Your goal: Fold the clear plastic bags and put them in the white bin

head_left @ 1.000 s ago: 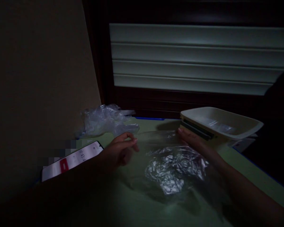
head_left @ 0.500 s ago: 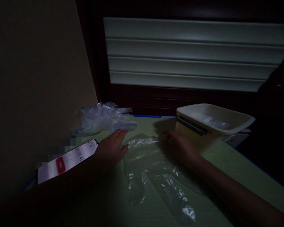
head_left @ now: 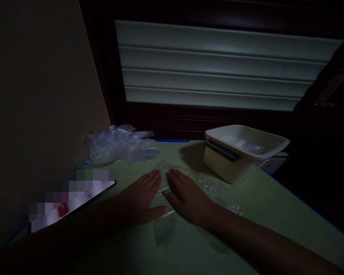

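Note:
A thin, clear plastic bag (head_left: 164,227) lies spread on the pale green tabletop, its two handle-like flaps towards me. My left hand (head_left: 141,194) rests palm down on its left side, fingers stretched forward, thumb pointing right. Close beside it, my right hand (head_left: 186,196) lies flat on the bag, fingers pointing forward and left. Both hands are open, and they cover much of the bag's middle. Beyond my left hand sits a crumpled heap of similar clear plastic (head_left: 114,145).
At the right rear stands a cream plastic tub (head_left: 226,164) with some clear plastic inside. A phone (head_left: 74,204), its screen lit and partly pixelated, is by my left forearm. A wall bounds the left, and a dark frame with pale slats (head_left: 206,65) the back. The light is dim.
My hands have come closer together and flattened onto the bag, which now lies flatter beneath them. The view has shifted slightly, moving the tub and heap leftward in the picture.

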`<state>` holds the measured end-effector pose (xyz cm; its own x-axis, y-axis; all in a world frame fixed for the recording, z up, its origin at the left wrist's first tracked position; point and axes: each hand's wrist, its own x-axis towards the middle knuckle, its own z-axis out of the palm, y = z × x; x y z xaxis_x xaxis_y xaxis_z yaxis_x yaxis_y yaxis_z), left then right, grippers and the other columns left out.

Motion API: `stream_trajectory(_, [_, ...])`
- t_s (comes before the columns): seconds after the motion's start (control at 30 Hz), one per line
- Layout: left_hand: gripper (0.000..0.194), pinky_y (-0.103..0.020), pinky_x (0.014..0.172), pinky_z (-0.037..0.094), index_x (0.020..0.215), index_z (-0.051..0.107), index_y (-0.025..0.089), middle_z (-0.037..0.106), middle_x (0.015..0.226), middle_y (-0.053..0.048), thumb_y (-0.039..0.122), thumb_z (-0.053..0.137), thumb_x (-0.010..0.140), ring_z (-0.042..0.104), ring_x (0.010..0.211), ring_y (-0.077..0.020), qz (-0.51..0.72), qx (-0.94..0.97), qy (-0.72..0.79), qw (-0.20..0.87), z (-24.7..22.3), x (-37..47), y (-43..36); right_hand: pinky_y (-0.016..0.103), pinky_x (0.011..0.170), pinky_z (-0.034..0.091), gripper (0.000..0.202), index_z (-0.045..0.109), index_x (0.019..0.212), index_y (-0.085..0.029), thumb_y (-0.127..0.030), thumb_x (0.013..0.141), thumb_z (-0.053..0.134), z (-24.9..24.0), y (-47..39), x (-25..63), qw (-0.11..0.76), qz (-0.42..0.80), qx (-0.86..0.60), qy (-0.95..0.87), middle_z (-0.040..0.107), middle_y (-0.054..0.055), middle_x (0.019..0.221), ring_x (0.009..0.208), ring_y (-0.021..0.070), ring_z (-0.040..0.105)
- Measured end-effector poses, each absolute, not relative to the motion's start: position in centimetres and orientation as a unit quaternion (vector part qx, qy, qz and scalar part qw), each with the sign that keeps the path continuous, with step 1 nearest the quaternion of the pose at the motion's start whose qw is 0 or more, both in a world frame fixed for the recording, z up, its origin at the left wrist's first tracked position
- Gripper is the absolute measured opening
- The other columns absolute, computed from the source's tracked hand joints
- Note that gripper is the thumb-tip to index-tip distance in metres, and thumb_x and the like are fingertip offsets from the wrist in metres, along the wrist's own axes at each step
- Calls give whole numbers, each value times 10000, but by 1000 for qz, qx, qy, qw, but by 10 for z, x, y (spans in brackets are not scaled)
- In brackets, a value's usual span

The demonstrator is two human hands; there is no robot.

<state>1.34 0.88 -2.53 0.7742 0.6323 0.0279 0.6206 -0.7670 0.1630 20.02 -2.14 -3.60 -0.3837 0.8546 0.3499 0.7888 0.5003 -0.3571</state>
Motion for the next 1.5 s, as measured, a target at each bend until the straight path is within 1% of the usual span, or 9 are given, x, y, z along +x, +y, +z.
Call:
stream_trajectory(0.27, [848,-464,1065,155,1378,178,-41,47,1434,-250,560,413,829,63,1341,-326,-46,931,356,69,-15,13,7,491,1043,249,611,374,1347,-58,-475,904,315,-41,-34,251,128,27,-553,-823,320,198,1402,1303,297,266])
stream_trajectory(0.6, [863,-456,1072,139,1380,167,-43,28,1436,-245,610,339,842,46,1342,-322,-41,937,343,50,-21,11,9,503,1050,230,626,326,1358,-18,-458,917,262,-45,-58,288,103,23,-610,-785,287,208,1413,1314,283,241])
stream_trajectory(0.73, [869,-439,1079,153,1377,184,-43,55,1442,-243,626,330,841,65,1340,-324,-23,933,358,30,-25,10,9,472,1033,291,640,358,1341,-1,-461,900,301,-41,-56,282,125,-3,-621,-773,311,225,1405,1292,298,296])
stream_trajectory(0.9, [602,-411,1083,173,1359,274,-6,170,1443,-202,425,201,945,124,1342,-271,14,931,364,-4,-29,12,10,411,1045,298,618,299,1370,-13,-421,907,310,-23,-54,239,182,6,-572,-800,260,185,1439,1311,258,267])
stream_trajectory(1.03, [500,-408,1085,169,1348,312,14,208,1440,-180,289,209,943,142,1342,-254,12,932,361,-22,-29,13,10,402,1064,253,624,273,1378,0,-410,909,310,-18,-56,200,139,64,-525,-837,222,188,1447,1327,258,210])
stream_trajectory(1.2, [613,-487,1057,179,1366,300,52,215,1427,-228,465,289,913,147,1329,-324,-3,904,425,-46,-31,8,12,498,1066,174,631,262,1402,-121,-504,901,287,-27,-67,203,79,84,-508,-854,196,151,1455,1334,288,146])
stream_trajectory(1.33, [647,-494,1060,155,1355,318,38,233,1419,-238,494,318,896,143,1329,-336,5,902,430,-39,-32,6,12,526,1061,165,621,216,1416,-171,-515,903,281,-29,-85,226,62,99,-516,-848,144,123,1471,1343,285,102])
stream_trajectory(1.4, [649,-502,1061,136,1337,338,19,232,1417,-248,480,349,881,131,1330,-342,12,902,430,-39,-31,7,12,531,1057,179,624,236,1412,-163,-509,898,313,-26,-92,236,59,121,-511,-849,168,126,1471,1341,293,132])
stream_trajectory(1.5, [617,-496,1072,101,1319,347,-1,168,1436,-247,392,409,847,73,1342,-327,27,913,404,-49,-29,10,11,448,1021,319,517,414,1331,-170,-453,902,362,-16,-86,246,111,157,-512,-837,336,130,1421,1285,268,322])
